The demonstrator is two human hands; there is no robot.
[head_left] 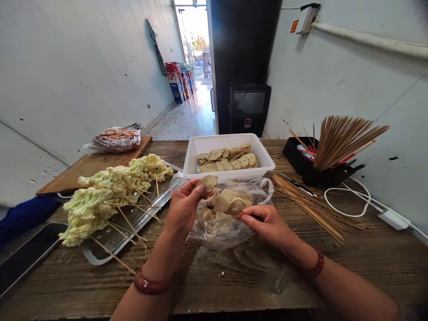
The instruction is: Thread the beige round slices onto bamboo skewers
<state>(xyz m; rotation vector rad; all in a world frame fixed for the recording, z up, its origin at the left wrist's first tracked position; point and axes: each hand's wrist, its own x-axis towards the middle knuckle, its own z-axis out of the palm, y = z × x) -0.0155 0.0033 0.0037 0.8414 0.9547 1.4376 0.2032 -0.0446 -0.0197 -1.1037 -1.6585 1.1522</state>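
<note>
Pinched in my left hand is a thin, pale round slice, at the tip end of a bamboo skewer. My right hand grips the skewer's other end between thumb and fingers. Several threaded slices sit along the skewer between my hands; I cannot tell which food they are cut from. Below them lies an open clear plastic bag with more loose slices in it. Just behind the bag, a white plastic tub contains rows of finished skewers of slices.
Skewered cauliflower rests on a metal tray at left. Behind it a wooden board bears a bagged bundle. Loose bamboo skewers, a black holder and a white cable occupy the right. A phone lies front left.
</note>
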